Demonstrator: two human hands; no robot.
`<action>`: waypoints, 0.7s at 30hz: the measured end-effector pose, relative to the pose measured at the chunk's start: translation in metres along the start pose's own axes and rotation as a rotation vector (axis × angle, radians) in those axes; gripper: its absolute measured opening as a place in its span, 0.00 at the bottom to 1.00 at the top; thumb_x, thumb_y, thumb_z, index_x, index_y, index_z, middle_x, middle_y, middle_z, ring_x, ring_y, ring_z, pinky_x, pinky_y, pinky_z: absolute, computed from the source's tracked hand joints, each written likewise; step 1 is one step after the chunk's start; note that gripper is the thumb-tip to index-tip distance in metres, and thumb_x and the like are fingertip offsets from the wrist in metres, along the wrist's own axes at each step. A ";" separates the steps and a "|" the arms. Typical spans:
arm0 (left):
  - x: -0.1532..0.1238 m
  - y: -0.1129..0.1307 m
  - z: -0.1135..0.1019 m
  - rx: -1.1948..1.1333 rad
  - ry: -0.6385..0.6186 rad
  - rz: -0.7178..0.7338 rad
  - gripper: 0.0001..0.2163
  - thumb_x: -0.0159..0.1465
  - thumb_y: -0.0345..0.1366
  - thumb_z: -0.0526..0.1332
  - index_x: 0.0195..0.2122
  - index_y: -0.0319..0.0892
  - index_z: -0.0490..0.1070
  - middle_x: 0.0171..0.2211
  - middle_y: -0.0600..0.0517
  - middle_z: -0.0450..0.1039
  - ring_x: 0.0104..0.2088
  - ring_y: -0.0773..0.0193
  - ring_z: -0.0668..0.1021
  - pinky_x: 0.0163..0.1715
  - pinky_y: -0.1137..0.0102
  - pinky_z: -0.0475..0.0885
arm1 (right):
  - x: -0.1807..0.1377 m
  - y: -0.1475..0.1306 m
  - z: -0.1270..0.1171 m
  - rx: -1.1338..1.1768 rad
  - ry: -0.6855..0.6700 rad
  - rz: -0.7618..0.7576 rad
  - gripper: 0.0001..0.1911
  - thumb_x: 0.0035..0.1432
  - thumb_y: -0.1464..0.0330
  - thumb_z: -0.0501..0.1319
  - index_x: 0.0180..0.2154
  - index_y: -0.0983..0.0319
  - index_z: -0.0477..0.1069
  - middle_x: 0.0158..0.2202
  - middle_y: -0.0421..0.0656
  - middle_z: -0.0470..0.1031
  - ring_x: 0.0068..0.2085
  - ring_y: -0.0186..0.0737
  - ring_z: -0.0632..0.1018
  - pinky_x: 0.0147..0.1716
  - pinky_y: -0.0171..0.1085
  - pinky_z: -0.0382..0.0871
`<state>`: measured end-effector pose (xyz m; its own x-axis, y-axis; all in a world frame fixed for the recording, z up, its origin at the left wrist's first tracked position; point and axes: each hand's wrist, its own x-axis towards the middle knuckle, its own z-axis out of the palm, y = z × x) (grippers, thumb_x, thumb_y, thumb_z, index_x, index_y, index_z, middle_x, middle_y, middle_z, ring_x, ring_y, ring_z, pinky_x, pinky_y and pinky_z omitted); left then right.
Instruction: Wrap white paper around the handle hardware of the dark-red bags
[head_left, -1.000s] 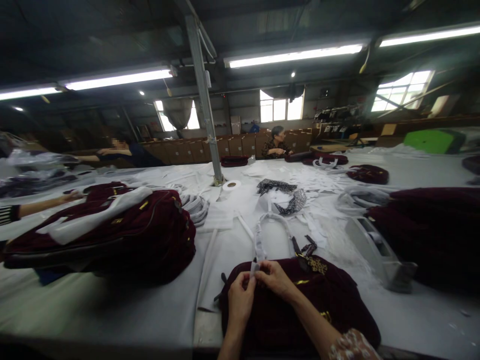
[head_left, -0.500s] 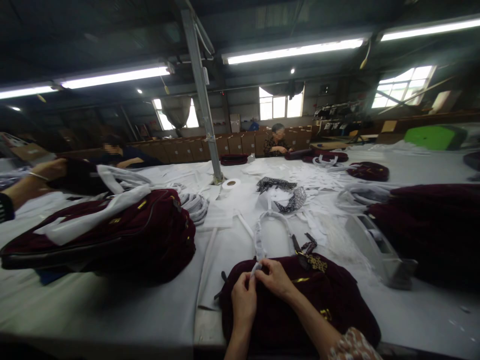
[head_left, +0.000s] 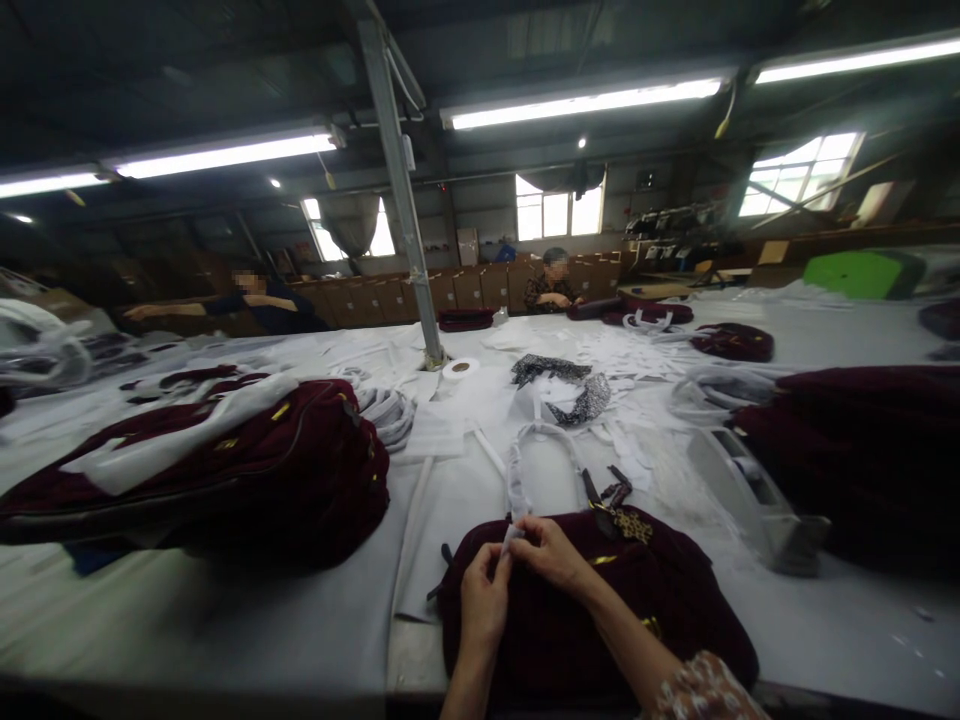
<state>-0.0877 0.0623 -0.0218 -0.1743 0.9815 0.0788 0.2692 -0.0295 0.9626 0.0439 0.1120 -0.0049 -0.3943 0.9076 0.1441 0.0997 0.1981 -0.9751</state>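
Observation:
A dark maroon bag (head_left: 555, 620) lies on the white-covered table in front of me, with a patterned tag (head_left: 632, 526) near its top edge. Its handle (head_left: 516, 465) is wrapped in white material and arches away from me. At the handle's left base, my left hand (head_left: 484, 590) pinches the end of the white wrapping (head_left: 512, 535). My right hand (head_left: 551, 552) grips the same spot from the other side, fingertips almost meeting those of the left. Exactly how the fingers sit on the wrapping is partly hidden.
Stacked maroon bags (head_left: 300, 470) rise at left, and another pile (head_left: 877, 450) at right. Beside that pile stands a grey tape dispenser (head_left: 757, 500). A white roll (head_left: 460, 369) lies near a metal post (head_left: 405, 190). Two people (head_left: 553, 285) are across the table.
Both my hands stay at the handle base with hardly any shift. At far left, another person's arm and the dark bag it held have left the stack. The person behind now stretches an arm leftward.

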 end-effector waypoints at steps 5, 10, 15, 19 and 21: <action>0.002 -0.004 0.001 -0.061 0.006 -0.013 0.14 0.57 0.46 0.57 0.35 0.40 0.71 0.32 0.49 0.76 0.34 0.59 0.76 0.36 0.70 0.68 | 0.000 0.000 0.000 -0.026 0.023 -0.047 0.05 0.50 0.70 0.57 0.28 0.64 0.70 0.24 0.37 0.68 0.27 0.31 0.67 0.28 0.30 0.61; 0.004 -0.010 0.003 -0.038 0.046 -0.001 0.14 0.56 0.46 0.57 0.30 0.39 0.72 0.28 0.49 0.75 0.32 0.59 0.75 0.34 0.70 0.68 | -0.002 -0.001 0.000 0.068 -0.056 0.086 0.08 0.51 0.67 0.58 0.31 0.65 0.70 0.21 0.36 0.67 0.21 0.29 0.66 0.21 0.29 0.59; 0.002 -0.007 0.005 -0.031 0.048 0.010 0.12 0.57 0.43 0.56 0.31 0.40 0.72 0.28 0.50 0.75 0.32 0.60 0.75 0.36 0.69 0.68 | -0.004 0.005 0.001 0.016 -0.016 0.081 0.08 0.51 0.68 0.57 0.31 0.65 0.71 0.22 0.37 0.68 0.21 0.29 0.67 0.20 0.29 0.59; 0.002 -0.008 0.007 -0.059 0.057 -0.025 0.12 0.57 0.43 0.56 0.33 0.40 0.73 0.31 0.50 0.76 0.34 0.59 0.76 0.37 0.69 0.69 | -0.003 0.006 0.003 -0.018 0.027 0.058 0.07 0.50 0.70 0.57 0.30 0.65 0.72 0.22 0.37 0.69 0.22 0.30 0.68 0.21 0.28 0.60; 0.003 -0.010 0.007 -0.076 0.090 -0.060 0.12 0.57 0.42 0.56 0.33 0.39 0.72 0.30 0.50 0.76 0.33 0.59 0.76 0.36 0.69 0.69 | -0.003 0.006 0.003 -0.021 0.045 0.053 0.07 0.50 0.70 0.56 0.30 0.65 0.72 0.21 0.37 0.68 0.22 0.30 0.67 0.21 0.28 0.60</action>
<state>-0.0837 0.0669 -0.0327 -0.2734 0.9611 0.0402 0.1835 0.0111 0.9830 0.0426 0.1090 -0.0117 -0.3465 0.9327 0.1001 0.1387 0.1564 -0.9779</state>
